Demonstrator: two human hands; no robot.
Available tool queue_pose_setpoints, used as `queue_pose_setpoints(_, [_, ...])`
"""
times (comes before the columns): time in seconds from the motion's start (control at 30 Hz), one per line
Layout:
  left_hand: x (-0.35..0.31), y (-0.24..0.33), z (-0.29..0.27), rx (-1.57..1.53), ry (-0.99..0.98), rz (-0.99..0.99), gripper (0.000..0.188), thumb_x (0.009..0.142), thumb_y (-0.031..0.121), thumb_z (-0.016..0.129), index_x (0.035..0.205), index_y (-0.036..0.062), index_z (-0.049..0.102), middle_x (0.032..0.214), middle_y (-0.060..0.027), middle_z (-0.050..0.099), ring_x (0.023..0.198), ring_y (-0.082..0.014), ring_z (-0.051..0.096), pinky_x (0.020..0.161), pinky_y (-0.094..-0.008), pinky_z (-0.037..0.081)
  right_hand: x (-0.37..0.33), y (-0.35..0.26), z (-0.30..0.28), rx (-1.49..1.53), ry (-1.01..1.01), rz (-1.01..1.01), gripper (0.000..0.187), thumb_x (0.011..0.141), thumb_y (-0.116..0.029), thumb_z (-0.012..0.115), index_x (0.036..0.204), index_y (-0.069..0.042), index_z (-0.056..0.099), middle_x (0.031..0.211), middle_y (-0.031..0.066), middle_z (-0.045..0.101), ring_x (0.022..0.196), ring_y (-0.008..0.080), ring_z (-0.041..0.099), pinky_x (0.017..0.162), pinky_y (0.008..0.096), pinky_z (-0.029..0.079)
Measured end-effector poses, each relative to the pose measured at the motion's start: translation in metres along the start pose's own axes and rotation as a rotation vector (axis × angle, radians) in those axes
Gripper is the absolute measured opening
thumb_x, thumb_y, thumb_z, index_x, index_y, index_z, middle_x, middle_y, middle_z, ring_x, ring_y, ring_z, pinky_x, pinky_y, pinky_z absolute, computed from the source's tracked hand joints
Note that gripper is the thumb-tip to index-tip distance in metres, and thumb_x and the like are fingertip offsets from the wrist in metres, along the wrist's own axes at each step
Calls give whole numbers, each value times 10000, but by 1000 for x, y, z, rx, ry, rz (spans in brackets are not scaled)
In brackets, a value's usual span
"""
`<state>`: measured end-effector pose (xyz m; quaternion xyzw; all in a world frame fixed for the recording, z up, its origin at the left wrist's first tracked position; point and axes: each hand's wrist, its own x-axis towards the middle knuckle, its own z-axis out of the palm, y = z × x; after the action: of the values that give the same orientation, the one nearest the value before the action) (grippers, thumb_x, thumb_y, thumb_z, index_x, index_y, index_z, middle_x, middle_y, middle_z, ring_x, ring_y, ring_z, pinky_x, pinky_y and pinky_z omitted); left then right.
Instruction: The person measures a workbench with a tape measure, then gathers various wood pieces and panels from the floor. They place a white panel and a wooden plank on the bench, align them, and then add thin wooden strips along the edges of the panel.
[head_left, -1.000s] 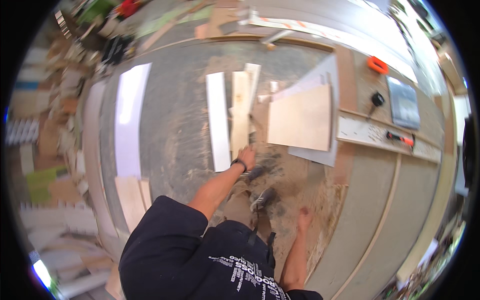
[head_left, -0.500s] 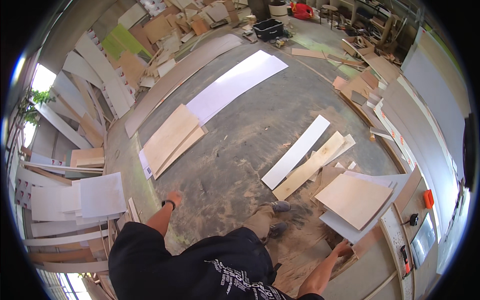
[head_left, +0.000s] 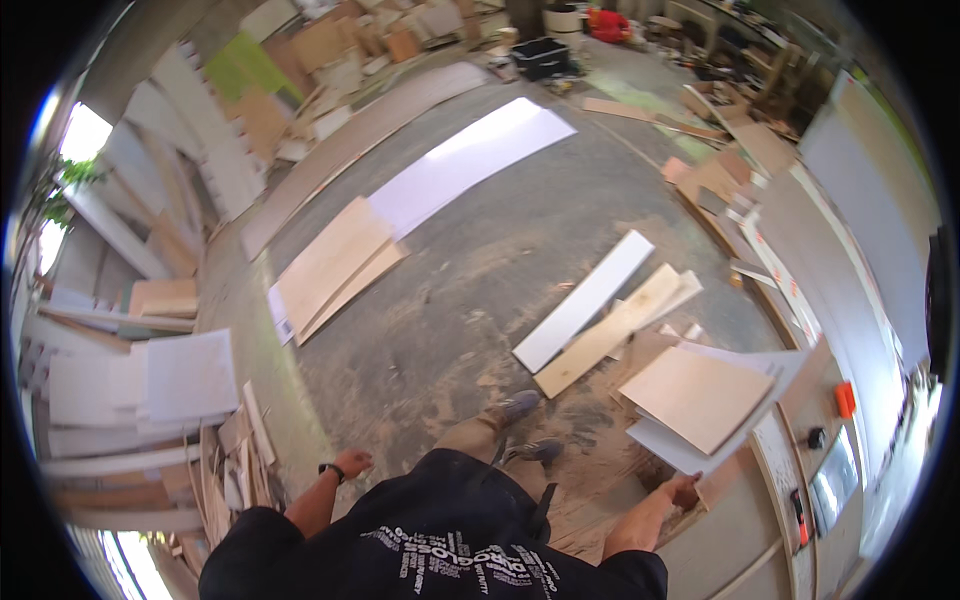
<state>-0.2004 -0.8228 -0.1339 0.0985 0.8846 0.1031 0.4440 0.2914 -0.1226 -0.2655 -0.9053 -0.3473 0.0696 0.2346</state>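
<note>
My left hand [head_left: 352, 463] hangs over the floor at my left side, fingers loosely apart with nothing in them; a dark band circles its wrist. At the right, my right hand [head_left: 683, 490] is at the near edge of a workbench [head_left: 745, 530], beside the near corner of a white sheet [head_left: 662, 440]. Its fingers look curled, and what they grip, if anything, is hidden. On top of the white sheet lies a light plywood panel [head_left: 697, 396]. Close to the right hand, farther along the bench, lie a red-and-black hand tool [head_left: 799, 518] and a shiny rectangular sheet [head_left: 833, 485].
A white strip [head_left: 585, 300] and pale wooden planks [head_left: 606, 330] lie on the dusty floor ahead. Beyond are stacked plywood panels [head_left: 335, 265] and a long white sheet [head_left: 470, 165]. Boards [head_left: 190, 360] lean at the left; a black crate [head_left: 541, 58] stands far back.
My body has turned slightly and my feet have shifted left. The left hand has lowered toward my body. The right hand stays by the bench edge and the sheet's corner.
</note>
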Motion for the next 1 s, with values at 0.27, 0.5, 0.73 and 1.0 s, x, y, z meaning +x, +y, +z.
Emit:
queue_pose_setpoints(0.27, [-40,38,-55,-1,41,-195,389,911,356,660,1203,102,699,1170,-165,694,1078,-311,641,919,-472,508,18,9,4,-5,-96,-187,635,854,-607,652,1156,-52,714,1179,207,688,1022,420,660,878,517,491])
queue_pose_setpoints(0.5, [-11,47,-50,237,81,70,460,915,434,610,1201,81,679,1148,-169,685,1126,-362,597,962,-481,461,27,-4,11,26,-101,-352,535,878,-471,652,1102,12,707,1146,246,684,965,433,672,829,508,519])
queue_pose_setpoints(0.73, [-16,99,-55,-28,105,26,456,914,351,650,1265,60,641,1190,-204,679,1092,-353,637,944,-462,493,35,-23,7,-33,-79,-376,505,877,-430,649,1077,30,706,1115,255,689,946,432,678,816,503,526])
queue_pose_setpoints(1.0, [-40,79,-22,-99,103,-132,427,918,315,666,1259,59,648,1200,-189,671,1099,-343,629,945,-480,498,15,-27,-9,-66,19,-388,470,876,-384,647,1049,49,704,1079,266,694,923,430,685,800,497,534])
